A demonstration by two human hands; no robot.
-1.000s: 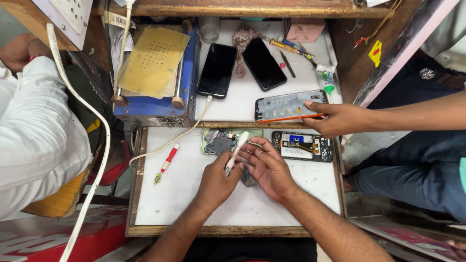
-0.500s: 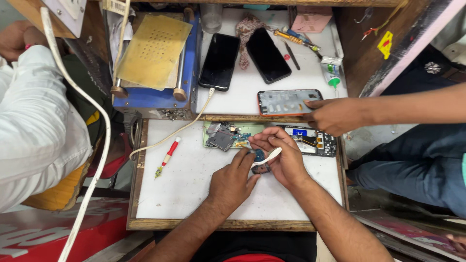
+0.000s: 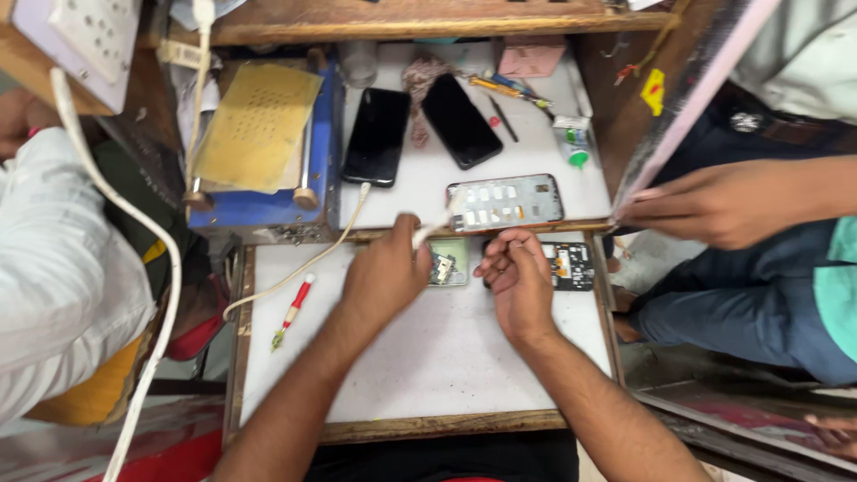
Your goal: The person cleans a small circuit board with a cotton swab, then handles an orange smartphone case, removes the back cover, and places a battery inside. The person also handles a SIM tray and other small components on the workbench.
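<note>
My left hand point(image 3: 384, 278) grips a thin white tool point(image 3: 435, 229) whose tip points back toward the tray's far edge. Just right of it lies an opened phone, with a greenish inner part point(image 3: 449, 264) and a dark board section point(image 3: 571, 265). My right hand point(image 3: 518, 284) has its curled fingers pressed on the middle of that phone and hides that part of it. Both hands are over a white work mat in a wooden tray point(image 3: 428, 427).
A bare phone frame point(image 3: 505, 202) lies just behind the tray. Two black phones point(image 3: 377, 134) point(image 3: 460, 120), small tools and a glue bottle point(image 3: 573, 143) sit further back. A red-and-white screwdriver point(image 3: 293, 309) lies left. Another person's hand point(image 3: 714, 203) is at the right, a white sleeve point(image 3: 62, 286) at the left.
The other person's hand has left the phone frame and pulled back to the right. My left hand shifted left and now points the white tool toward the back.
</note>
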